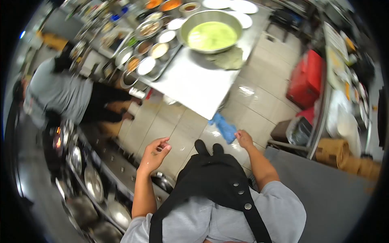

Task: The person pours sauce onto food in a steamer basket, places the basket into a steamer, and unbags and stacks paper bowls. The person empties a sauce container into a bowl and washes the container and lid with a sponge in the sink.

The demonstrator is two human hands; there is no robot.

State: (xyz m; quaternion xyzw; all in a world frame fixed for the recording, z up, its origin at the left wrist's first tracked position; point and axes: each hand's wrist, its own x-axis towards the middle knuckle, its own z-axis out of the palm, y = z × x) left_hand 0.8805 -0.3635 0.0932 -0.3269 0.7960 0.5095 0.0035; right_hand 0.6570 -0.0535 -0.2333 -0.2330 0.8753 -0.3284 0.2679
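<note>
My right hand (244, 139) pinches the edge of a blue cloth (223, 128), which hangs down over the tiled floor by the corner of the steel table (198, 87). My left hand (155, 156) is raised at the other side of my body with nothing in it, its fingers loosely bent and the thumb apart. Beyond both hands, a large metal bowl (210, 32) of pale green liquid stands on the table. A grey-green cloth (227, 59) lies against the bowl's near side.
Several small food containers (159, 51) crowd the table's left part. A co-worker (60, 91) bends over at the left, near a cooking line with pans (94, 184). At the right are a red cooler (304, 79), a lined bin (292, 130) and a grey counter (320, 194).
</note>
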